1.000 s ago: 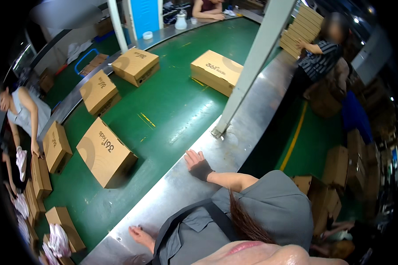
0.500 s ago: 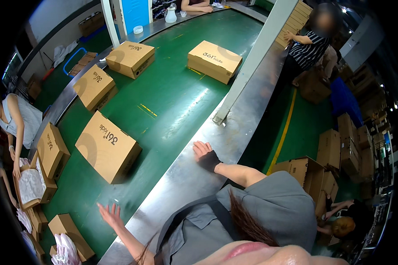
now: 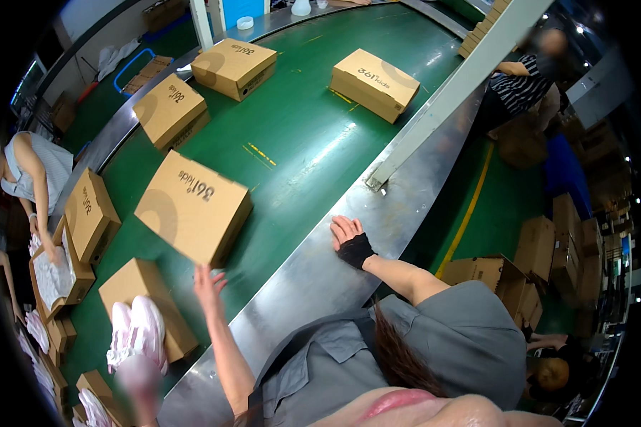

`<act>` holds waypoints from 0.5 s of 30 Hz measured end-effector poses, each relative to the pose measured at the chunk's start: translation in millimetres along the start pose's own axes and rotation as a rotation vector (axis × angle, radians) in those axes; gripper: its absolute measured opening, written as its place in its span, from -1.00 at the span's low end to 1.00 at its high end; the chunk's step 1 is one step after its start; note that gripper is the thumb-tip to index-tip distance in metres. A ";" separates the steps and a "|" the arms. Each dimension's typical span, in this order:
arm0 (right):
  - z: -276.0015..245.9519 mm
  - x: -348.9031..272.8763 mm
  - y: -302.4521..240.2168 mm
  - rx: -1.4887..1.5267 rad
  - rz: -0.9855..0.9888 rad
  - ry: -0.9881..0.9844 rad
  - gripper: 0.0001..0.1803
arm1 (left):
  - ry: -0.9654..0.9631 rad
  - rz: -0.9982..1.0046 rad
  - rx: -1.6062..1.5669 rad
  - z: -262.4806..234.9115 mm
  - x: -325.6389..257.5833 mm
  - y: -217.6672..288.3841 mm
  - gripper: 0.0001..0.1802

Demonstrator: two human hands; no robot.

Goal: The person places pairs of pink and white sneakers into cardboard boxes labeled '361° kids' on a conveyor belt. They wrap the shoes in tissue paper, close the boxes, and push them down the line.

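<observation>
A large tan shoe box [image 3: 185,203] with dark print lies on the green conveyor belt [image 3: 285,188]. At its near corner my left hand [image 3: 209,286] is open, fingers spread, the fingertips at or just touching the cardboard. My right hand [image 3: 350,238], in a black fingerless glove, lies flat on the metal ledge [image 3: 292,285] and holds nothing. Left of my left hand is another shoe box [image 3: 174,313], with a pair of pale pink sneakers [image 3: 139,329] on or beside it. A blurred patch hides what is just below the sneakers.
More closed boxes stand farther along the belt, one box [image 3: 376,84] near the slanted metal post [image 3: 449,107]. At left a person [image 3: 39,167] reaches into an open box [image 3: 57,274] with white paper. Cartons [image 3: 534,245] stack on the floor at right.
My left hand has risen and moved right, to the large box's near corner. That box has turned slightly. The sneakers and their box have come up the belt. My right hand stays on the ledge.
</observation>
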State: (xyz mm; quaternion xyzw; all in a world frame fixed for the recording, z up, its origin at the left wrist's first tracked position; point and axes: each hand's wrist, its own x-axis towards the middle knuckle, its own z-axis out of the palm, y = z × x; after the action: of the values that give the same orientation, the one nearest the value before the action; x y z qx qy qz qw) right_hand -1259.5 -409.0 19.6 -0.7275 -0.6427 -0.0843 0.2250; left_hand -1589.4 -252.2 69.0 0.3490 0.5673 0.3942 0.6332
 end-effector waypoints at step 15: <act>0.3 0.9 -9.0 -0.033 -0.020 0.039 -0.66 | 0.185 -0.024 -0.173 -114.4 -25.7 -18.7 -0.46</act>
State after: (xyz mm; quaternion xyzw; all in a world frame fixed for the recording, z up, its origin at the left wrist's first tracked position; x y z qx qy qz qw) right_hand -1268.2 -407.4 21.7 -0.7228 -0.6440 -0.1114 0.2244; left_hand -1702.3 -284.2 50.8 0.2483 0.5914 0.4645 0.6106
